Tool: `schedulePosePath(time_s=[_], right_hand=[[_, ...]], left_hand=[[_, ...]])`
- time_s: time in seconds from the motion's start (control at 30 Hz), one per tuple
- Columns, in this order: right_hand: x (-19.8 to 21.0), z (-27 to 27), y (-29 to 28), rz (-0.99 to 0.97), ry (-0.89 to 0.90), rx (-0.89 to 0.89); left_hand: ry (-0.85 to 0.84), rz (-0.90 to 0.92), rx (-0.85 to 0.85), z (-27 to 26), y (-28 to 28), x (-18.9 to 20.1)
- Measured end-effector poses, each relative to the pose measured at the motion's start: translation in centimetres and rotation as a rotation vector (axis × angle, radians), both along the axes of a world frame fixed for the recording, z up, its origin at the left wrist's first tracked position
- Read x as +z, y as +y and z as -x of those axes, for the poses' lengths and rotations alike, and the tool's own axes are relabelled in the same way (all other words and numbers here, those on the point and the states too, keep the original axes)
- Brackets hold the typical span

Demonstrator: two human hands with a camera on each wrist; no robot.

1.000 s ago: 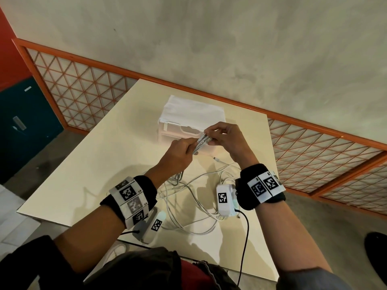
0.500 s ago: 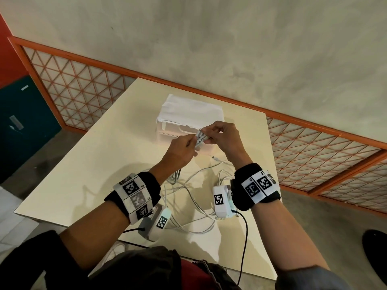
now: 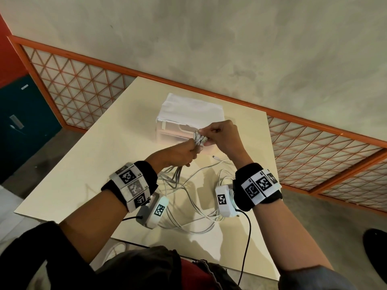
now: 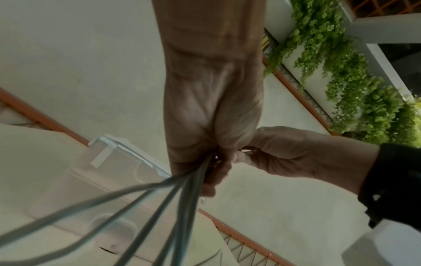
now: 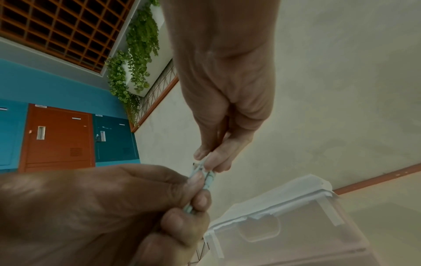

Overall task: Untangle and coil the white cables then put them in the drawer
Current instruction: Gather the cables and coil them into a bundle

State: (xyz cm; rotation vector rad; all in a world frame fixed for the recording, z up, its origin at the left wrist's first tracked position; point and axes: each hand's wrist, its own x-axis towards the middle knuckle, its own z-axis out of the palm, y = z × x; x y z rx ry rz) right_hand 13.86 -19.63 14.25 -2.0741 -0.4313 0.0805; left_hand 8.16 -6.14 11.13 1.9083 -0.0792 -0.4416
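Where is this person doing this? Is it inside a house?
Probably not a home: it looks like a semi-open corridor or courtyard edge of a building. A bare table stands against an orange lattice railing, with metal service doors and hanging green plants nearby.

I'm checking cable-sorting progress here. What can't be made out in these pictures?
- Head view: how many connector ends are held; the left hand and right hand cover them.
- Head view: how the loose cables cross; wrist cameras overlap them.
- Left wrist view: cable strands blurred.
- Drawer unit: contents hidden by the frosted front.
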Motion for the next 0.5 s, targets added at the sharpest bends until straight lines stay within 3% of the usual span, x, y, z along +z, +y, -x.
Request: schedulePosePath(time_s=[0.13,0.23,0.3,0.4,0.5], right_hand=[[0.2,-0.1,0.0,-0.090,0.002,-0.026],[-0.5,0.5,0.2,-0.241,0.079,-0.041],[-1.0,1.1,0.1,-0.244,0.197,0.159],[-1.1,2.0,0.9,-0.036,0.363,0.495],[-1.0,3.4,2.6,0.005,0.344,0.522]], left_hand=[[-0.043,0.030,0.034,0.2,0.0,0.6],[-0.152,0.245,0.178,0.2,0.2,1.8],[-0.184,0.403,0.261,0.1,0.5,2.5],[-0.197,0.591,0.297,0.1,0.6,3.6],[-0.172,0.820,0.326,0.0,0.5,4.8]])
